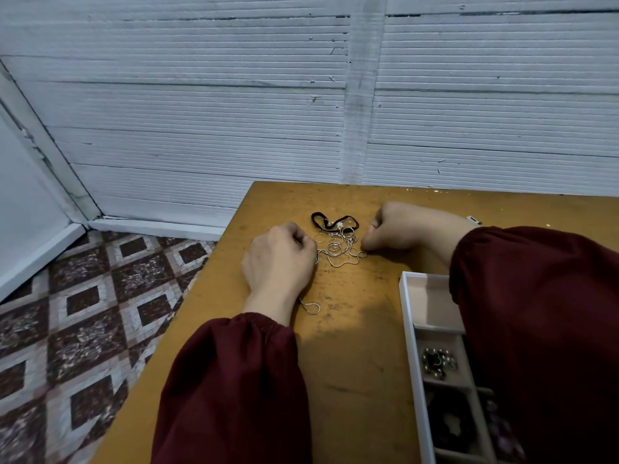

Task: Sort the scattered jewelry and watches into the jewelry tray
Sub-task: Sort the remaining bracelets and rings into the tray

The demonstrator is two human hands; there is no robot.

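While its fingers curl down toward the tabletop, the left hand (279, 259) sits at nine o'clock of the jewelry pile (338, 246), knuckles up. The right hand (398, 226) faces it from two o'clock, fingers likewise curled and reaching down to the pile's edge. Whether either hand actually pinches a piece I cannot tell, since the fingertips are hidden. A silver chain (336, 262) snakes out of the pile, passes under the left hand and shows again as a loop beside that wrist, at seven o'clock. Thin rings (335, 246) lie tangled in the pile's middle, and a black cord bracelet (335, 220) lies at twelve o'clock, touching them. All of it rests on the tan table (351, 363). The jewelry tray (407, 303) lies at four o'clock from the pile, well apart, partly covered by the dark red right sleeve (536, 329). One of its compartments holds a beaded bracelet (437, 361). Patterned floor tiles (83, 313) spread at eight o'clock, past the table's edge.
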